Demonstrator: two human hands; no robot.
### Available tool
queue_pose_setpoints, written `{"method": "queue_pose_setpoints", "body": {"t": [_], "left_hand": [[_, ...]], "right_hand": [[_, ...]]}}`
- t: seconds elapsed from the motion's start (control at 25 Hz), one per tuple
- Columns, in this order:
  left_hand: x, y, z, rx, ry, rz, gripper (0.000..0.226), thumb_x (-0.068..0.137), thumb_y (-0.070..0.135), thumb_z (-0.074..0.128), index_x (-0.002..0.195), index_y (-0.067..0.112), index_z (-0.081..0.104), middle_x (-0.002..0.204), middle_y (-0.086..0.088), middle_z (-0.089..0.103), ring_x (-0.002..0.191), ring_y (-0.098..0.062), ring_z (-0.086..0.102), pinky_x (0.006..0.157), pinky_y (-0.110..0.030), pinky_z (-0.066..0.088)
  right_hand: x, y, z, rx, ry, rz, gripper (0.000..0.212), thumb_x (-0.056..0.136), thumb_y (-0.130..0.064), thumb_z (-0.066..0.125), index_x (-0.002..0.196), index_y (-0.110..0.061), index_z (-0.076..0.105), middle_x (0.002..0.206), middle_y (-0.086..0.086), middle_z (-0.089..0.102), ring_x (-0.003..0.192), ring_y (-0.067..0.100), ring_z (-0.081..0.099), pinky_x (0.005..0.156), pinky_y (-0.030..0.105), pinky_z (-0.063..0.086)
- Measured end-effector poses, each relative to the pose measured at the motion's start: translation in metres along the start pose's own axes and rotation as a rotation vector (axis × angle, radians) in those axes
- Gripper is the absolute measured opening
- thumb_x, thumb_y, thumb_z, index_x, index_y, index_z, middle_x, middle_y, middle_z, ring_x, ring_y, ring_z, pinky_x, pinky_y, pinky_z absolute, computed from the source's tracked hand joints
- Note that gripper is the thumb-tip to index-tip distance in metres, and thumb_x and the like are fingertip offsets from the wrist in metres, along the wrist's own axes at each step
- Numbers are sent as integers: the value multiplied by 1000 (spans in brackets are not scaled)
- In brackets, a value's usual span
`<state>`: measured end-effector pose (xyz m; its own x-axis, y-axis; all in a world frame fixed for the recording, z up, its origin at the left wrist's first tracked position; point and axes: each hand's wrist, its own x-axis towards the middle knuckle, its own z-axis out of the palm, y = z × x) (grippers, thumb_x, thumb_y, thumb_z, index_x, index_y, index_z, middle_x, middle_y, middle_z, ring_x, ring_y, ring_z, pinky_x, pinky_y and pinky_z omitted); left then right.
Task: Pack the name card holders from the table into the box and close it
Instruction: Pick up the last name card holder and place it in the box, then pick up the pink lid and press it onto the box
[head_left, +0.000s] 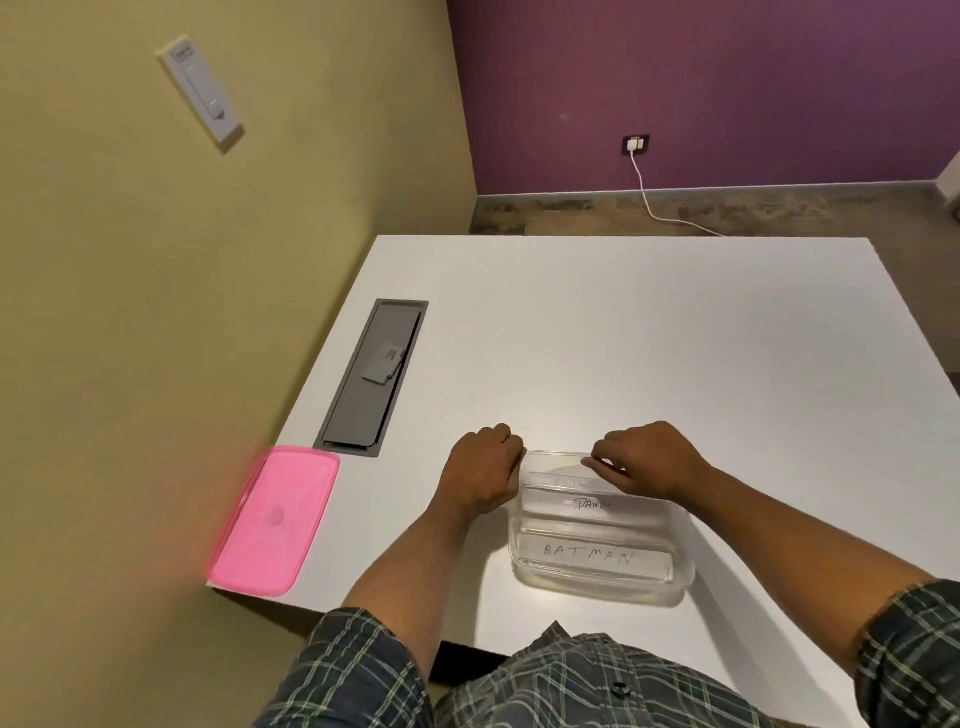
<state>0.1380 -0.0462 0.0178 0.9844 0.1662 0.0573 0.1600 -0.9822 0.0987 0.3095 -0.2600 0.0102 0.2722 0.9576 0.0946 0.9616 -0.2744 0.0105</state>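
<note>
We see a white rectangular desk (675, 338) set against an olive-yellow wall (182, 260), with a purple wall (727, 78) beyond it. Near the front edge of the desk stands a clear, rectangular plastic box (680, 577) with rounded corners, open at the top. Inside it lie transparent acrylic name card holders: the nearest one (592, 556) carries a white card reading "BATMAN", and the one behind it (592, 505) a card that seems to read "PANDA". Further holders may sit at the far side of the box, but the clear material makes them hard to separate.

Our left hand (480, 475) rests on the desk, touching the left far corner of the box; its fingers are curled into a loose fist, and we cannot tell whether it grips the rim. Our right hand (649, 460) hovers over the far side of the box with fingers bent downward, the fingertips (597, 457) pinching what looks like the top edge of a clear holder at the far rim, though the transparency leaves this uncertain. Both forearms emerge from rolled plaid sleeves (353, 670).

The pink plastic lid (275, 519) lies flat on the left front corner of the desk, well apart from the box. Behind it, a grey rectangular cable hatch (371, 379) is set into the desk. A white charger (635, 144) is plugged into a socket on the purple wall, its cable trailing across the floor.
</note>
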Motion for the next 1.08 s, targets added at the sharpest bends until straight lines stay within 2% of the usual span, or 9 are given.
{"method": "queue_pose_setpoints", "body": {"t": [0.16,0.24,0.4,0.52,0.6,0.72,0.8,0.96,1.08], "left_hand": [[-34,-43,-7,-127,36,-445,17,95,19,45,89,13,59,89,-5,58,77,-31,58,62,-39,44],[-56,-65,-7,-167,30,-603,15,93,18,48,99,15,61,100,-3,60,89,-29,61,71,-38,47],[-117,-112,-5,-217,-6,-920,36,93,25,53,129,20,54,126,-2,57,114,-24,57,92,-35,46],[-158,-138,-2,-257,-49,-1165,47,92,30,55,138,18,46,132,-5,54,118,-28,53,95,-39,46],[-182,-153,2,-263,-102,-1277,59,91,34,57,145,18,39,142,-5,48,124,-29,50,99,-40,45],[-204,-174,12,-278,-229,-1343,74,90,42,59,154,21,27,160,-5,29,135,-31,41,106,-40,41],[-212,-182,22,-259,-338,-1322,76,89,44,59,154,24,26,161,-5,25,137,-30,39,108,-41,38],[-219,-187,41,-192,-460,-1241,63,91,45,57,147,27,33,146,-2,38,129,-26,46,101,-44,38],[-223,-190,50,-103,-420,-1198,52,91,41,59,137,24,42,131,-4,47,116,-27,54,91,-41,42]], "right_hand": [[59,-27,-8,89,-28,-5,34,100,-51,43,89,-31,68,71,-10,66,60,15,63,53,24,44],[89,-45,-9,119,-76,-35,30,100,-51,42,98,-33,67,80,-12,69,68,14,66,58,25,47],[158,-94,-3,136,-212,-144,34,98,-50,45,126,-35,58,110,-13,71,97,18,70,73,30,50],[205,-136,6,105,-346,-177,51,96,-49,49,142,-30,47,127,-6,66,113,22,65,86,35,52],[233,-165,12,84,-416,-200,53,94,-46,50,143,-27,45,131,-2,64,117,24,62,89,38,52],[268,-204,24,110,-475,-215,50,91,-40,53,138,-26,49,131,-2,63,119,24,61,87,37,51],[284,-229,34,173,-510,-200,50,90,-38,53,139,-27,49,136,-3,61,123,24,59,90,37,51],[307,-270,57,218,-564,-260,62,96,-37,51,155,-31,31,156,-2,40,132,27,52,97,44,52],[320,-291,73,154,-518,-356,49,106,-44,33,154,-34,34,161,-2,32,131,29,53,97,46,54]]}}
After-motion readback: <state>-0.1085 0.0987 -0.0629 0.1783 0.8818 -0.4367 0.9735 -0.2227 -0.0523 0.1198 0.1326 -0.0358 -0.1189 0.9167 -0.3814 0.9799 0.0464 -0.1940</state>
